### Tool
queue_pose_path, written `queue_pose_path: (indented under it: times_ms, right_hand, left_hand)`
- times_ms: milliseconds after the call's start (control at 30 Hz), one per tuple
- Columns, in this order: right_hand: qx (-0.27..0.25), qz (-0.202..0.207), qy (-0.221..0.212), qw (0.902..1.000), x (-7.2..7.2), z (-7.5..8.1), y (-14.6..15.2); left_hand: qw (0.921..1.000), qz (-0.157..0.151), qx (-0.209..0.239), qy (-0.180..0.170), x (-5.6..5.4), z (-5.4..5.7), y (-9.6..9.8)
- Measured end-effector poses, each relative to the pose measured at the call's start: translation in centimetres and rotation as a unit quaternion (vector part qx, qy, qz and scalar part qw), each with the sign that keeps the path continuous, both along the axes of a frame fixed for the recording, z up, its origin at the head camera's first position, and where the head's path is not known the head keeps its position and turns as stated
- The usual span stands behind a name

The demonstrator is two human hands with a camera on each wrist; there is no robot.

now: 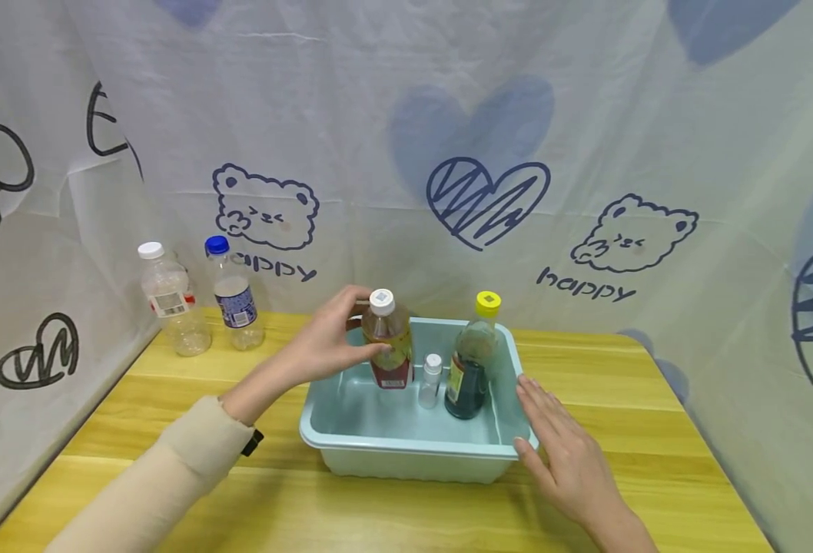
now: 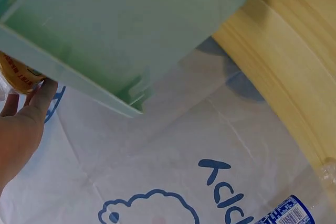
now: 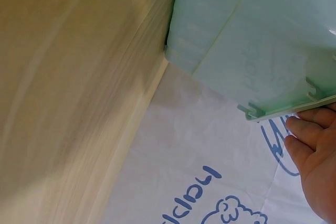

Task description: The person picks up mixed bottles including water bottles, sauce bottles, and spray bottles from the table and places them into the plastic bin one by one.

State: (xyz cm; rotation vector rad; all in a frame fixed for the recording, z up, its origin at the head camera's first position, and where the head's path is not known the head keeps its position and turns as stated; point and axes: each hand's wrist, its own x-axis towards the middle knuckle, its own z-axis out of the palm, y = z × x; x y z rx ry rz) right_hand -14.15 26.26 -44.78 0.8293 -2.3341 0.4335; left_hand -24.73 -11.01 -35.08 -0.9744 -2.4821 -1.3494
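Note:
My left hand (image 1: 333,338) grips a white-capped bottle (image 1: 391,357) with a yellow and red label, thumb in front and fingers behind. The bottle is at the back left of a light blue plastic basin (image 1: 406,445); whether its base touches the floor of the basin I cannot tell. Inside the basin, a small clear bottle (image 1: 430,384) with a white cap stands in the middle. To its right a yellow-capped bottle (image 1: 472,369) of dark liquid leans slightly. With fingers extended, my right hand (image 1: 569,453) touches the basin's right rim, seen from below in the right wrist view.
Two clear plastic bottles stand at the table's back left: one white-capped (image 1: 178,299), one with a blue cap (image 1: 236,296). The basin sits on a wooden table (image 1: 628,407). A printed cloth (image 1: 379,230) hangs behind the table's back edge.

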Motion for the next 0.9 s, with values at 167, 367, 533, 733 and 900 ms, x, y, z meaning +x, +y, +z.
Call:
queue_pose_path:
  times_ms: [167, 367, 533, 733, 900]
  right_hand:
    - [0.0, -0.003, -0.016, 0.9999, 0.1, 0.1, 0.0]
    - [-0.003, -0.007, -0.028, 0.9996, 0.1, 0.1, 0.0]
    - [-0.009, 0.002, -0.008, 0.9999, 0.0, 0.1, 0.0]
    - [-0.013, 0.008, 0.007, 0.9999, -0.1, 0.1, -0.1]
    - [-0.011, 0.009, 0.01, 0.9998, 0.0, 0.2, -0.1]
  left_hand:
    - [0.9992, -0.007, -0.036, -0.014, -0.4, -0.4, 0.2]
    - [0.997, -0.006, -0.076, -0.015, -0.8, -1.2, 0.5]
    - [0.9959, -0.004, -0.089, -0.014, -1.4, -1.8, 0.8]
    - [0.9945, -0.014, -0.104, -0.004, -1.8, -2.3, 0.9]
    - [0.9937, -0.018, -0.111, 0.008, -2.1, -2.9, 1.0]
